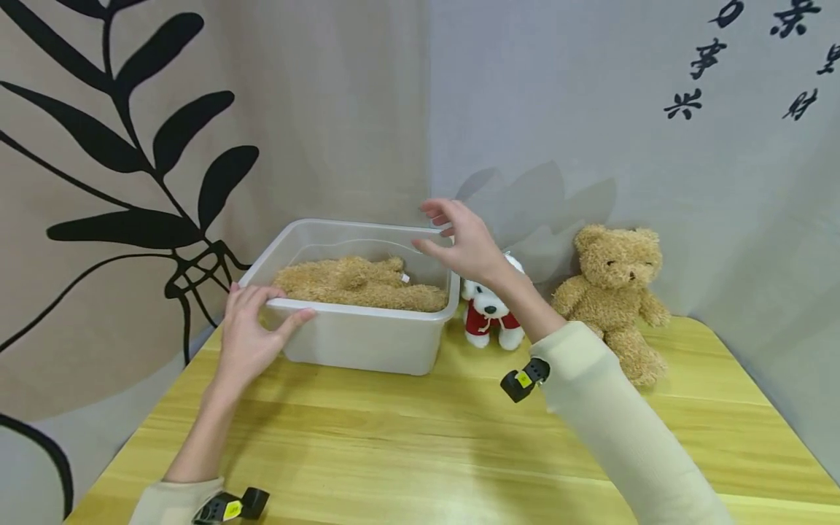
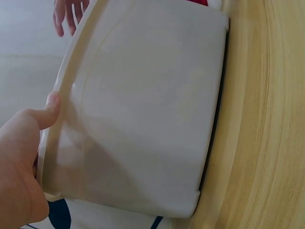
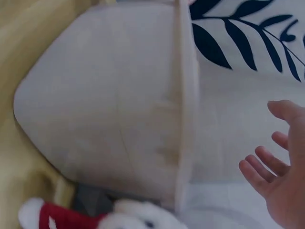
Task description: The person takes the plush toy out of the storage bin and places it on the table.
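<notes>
A white plastic bin (image 1: 367,339) stands on the wooden table, with a brown plush toy (image 1: 357,281) lying inside it. At the bin's front left corner my left hand (image 1: 252,328) grips the rim. Its thumb (image 2: 47,112) lies along the outer face, and the other fingers reach over the edge, mostly hidden in the left wrist view. Over the bin's right end hovers my right hand (image 1: 462,244), fingers spread and slightly bent, holding nothing. The right wrist view shows that hand (image 3: 281,176) apart from the bin's rim (image 3: 189,95).
Just right of the bin stands a white plush dog (image 1: 488,310) in a red garment, partly behind my right forearm. Farther right a brown teddy bear (image 1: 613,292) sits against the back curtain (image 1: 558,95). The table (image 1: 394,437) extends toward me.
</notes>
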The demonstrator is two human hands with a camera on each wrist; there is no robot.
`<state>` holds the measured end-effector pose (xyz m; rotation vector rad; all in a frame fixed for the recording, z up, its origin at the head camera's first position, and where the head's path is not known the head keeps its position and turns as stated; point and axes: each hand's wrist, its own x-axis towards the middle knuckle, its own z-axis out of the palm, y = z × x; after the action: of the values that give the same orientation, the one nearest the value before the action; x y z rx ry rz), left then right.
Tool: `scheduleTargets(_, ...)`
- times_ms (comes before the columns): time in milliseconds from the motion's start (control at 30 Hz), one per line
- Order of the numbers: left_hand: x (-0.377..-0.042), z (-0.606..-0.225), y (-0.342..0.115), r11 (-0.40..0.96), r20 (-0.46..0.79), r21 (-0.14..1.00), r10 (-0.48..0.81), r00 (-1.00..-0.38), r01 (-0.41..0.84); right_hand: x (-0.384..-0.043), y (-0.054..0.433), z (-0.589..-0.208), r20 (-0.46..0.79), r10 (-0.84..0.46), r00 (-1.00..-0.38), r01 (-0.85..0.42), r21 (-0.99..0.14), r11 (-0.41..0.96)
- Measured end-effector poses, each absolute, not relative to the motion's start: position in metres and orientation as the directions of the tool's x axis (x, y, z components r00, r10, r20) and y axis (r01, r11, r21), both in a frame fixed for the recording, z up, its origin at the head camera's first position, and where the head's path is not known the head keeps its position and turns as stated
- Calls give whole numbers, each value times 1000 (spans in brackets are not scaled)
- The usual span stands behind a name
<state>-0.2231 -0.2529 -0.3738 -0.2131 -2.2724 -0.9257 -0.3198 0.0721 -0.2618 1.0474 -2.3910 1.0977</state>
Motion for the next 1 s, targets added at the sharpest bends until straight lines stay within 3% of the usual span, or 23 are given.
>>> scheduleTargets(367, -228, -374, -253, 728, 655, 555, -84, -751, 403, -320, 15, -286, 460, -576, -676, -727, -545, 417)
scheduleTargets(700, -227, -374, -254, 731, 677, 538, -77, -732, 420, -322, -21, -302, 397, -595, -699, -708, -505, 494)
scheduleTargets(1000, -227, -375, -255, 728, 665, 544, -72, -743, 416, -324, -34, -312, 266, -673, -690, -720, -340, 604)
